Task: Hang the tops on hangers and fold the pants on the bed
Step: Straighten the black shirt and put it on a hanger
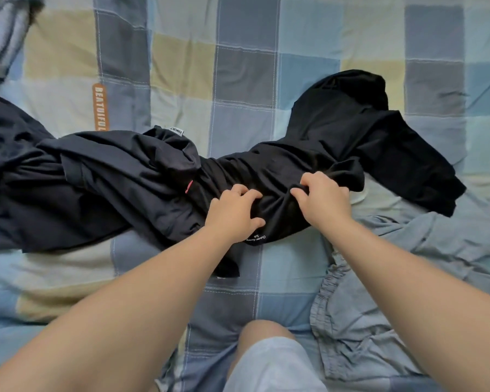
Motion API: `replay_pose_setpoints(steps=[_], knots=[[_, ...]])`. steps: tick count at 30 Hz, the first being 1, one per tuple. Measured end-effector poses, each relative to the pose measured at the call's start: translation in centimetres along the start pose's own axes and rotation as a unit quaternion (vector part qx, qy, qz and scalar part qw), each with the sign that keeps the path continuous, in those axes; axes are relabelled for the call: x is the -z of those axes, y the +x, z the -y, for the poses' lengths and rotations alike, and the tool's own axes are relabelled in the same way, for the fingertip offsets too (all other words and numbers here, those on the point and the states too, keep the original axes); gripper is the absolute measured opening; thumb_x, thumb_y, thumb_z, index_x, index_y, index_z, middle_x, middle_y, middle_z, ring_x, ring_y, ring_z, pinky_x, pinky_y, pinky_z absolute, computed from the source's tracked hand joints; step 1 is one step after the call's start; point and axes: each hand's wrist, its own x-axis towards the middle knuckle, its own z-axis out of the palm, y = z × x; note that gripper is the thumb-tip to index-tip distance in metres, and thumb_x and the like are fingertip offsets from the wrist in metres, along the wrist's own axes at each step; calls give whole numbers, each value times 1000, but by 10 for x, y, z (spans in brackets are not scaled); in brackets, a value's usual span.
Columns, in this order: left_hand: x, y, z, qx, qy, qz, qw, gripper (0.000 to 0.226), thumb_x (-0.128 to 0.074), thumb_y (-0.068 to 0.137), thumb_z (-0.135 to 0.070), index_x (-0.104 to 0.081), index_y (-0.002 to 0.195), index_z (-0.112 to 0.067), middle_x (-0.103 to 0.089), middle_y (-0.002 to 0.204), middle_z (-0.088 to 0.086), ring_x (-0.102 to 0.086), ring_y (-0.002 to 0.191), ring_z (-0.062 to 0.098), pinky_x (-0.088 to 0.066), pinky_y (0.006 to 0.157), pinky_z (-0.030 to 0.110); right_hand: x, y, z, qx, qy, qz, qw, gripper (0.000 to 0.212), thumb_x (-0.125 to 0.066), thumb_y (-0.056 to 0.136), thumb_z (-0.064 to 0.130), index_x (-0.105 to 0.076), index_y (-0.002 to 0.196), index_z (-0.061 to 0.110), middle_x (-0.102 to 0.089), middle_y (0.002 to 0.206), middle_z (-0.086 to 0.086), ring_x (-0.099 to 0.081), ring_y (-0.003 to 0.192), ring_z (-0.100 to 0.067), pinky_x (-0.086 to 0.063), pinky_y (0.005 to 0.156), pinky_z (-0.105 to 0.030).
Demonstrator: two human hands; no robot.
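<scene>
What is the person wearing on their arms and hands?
Nothing. The left arm and right arm are bare as far as the picture shows, with no sleeve in view. The left grip and right grip are bare hands: no gloves, rings, watch or bands. Pale shorts show at the bottom, above a bare knee.

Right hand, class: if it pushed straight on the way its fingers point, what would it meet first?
More bunched fabric of the black garment that the right hand now grips; past that narrow band, probably the checked bedcover. The left hand seems to lie beside that line, though depth is unclear.
</scene>
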Motion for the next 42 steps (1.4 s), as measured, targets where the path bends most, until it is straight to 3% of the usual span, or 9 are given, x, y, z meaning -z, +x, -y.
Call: replay_pose_setpoints(steps=[4, 12, 17, 22, 25, 30, 35, 39, 42], knots=[[-8, -34, -18, 42, -98, 121, 987, 56, -60, 93, -44, -37, 143, -38, -61, 126, -1, -58, 114, 25, -45, 100, 44, 20, -46, -25, 54, 189, -12, 981, 26, -62, 97, 25, -46, 79, 16, -42, 76, 6, -47, 75, -22, -34, 69, -34], [34, -131, -64, 24, -169, 20, 985, 7, -57, 94, -23, -59, 96, -30, -61, 89, -13, -56, 89, 20, -41, 78, 37, 96, -163, -13, 122, 293, 52, 947, 26, -72, 87, 21, -50, 71, 18, -47, 70, 7, -45, 67, -13, -37, 64, -30], [81, -190, -58, 30, -258, 54, 964, 11, -62, 91, -17, -63, 86, -26, -63, 76, -13, -54, 73, 15, -40, 66, 30, 150, -215, 21, 186, 286, 63, 938, 21, -71, 84, 24, -55, 75, 15, -52, 72, 4, -48, 67, -17, -40, 65, -34], [111, -253, -44, 80, -418, 126, 896, 38, -45, 101, -51, -65, 106, -18, -76, 79, 5, -65, 88, 20, -48, 95, 36, 173, -288, 69, 334, 219, 47, 916, 19, -72, 85, 18, -56, 78, 11, -52, 76, 4, -48, 69, -20, -41, 62, -31], [119, -309, -32, 75, -427, 153, 888, 40, -41, 102, -55, -63, 105, -22, -73, 87, 4, -60, 79, 12, -45, 75, 25, 167, -338, 100, 352, 215, 2, 911, 19, -71, 85, 14, -56, 77, 8, -56, 78, 1, -51, 70, -22, -44, 63, -34], [121, -412, 0, -60, -496, 69, 863, 23, -53, 92, -13, -65, 109, -23, -67, 100, -11, -62, 85, -9, -43, 67, 4, 160, -422, 152, 246, 304, -126, 912, 18, -72, 81, 19, -58, 73, 11, -57, 74, 1, -52, 69, -21, -43, 64, -40], [127, -494, 13, -160, -386, -42, 908, 25, -62, 88, -23, -62, 107, -39, -69, 103, -15, -64, 100, 7, -51, 90, 30, 190, -492, 212, 178, 390, -158, 889, 23, -77, 81, 16, -60, 70, 4, -54, 68, -4, -51, 65, -21, -41, 62, -35], [167, -561, 4, -114, -401, -187, 890, 23, -47, 103, -23, -62, 88, -32, -66, 77, -13, -61, 76, 10, -48, 72, 35, 233, -549, 250, 129, 458, -148, 867, 21, -78, 85, 14, -64, 72, 5, -60, 65, -8, -54, 62, -17, -46, 62, -35], [192, -595, 5, -105, -470, -198, 854, 27, -43, 105, -19, -67, 92, -23, -69, 87, -3, -65, 87, 18, -52, 87, 44, 259, -583, 259, 108, 508, -150, 841, 3, -75, 87, 10, -74, 85, 8, -71, 75, 1, -65, 72, -8, -52, 71, -24]])
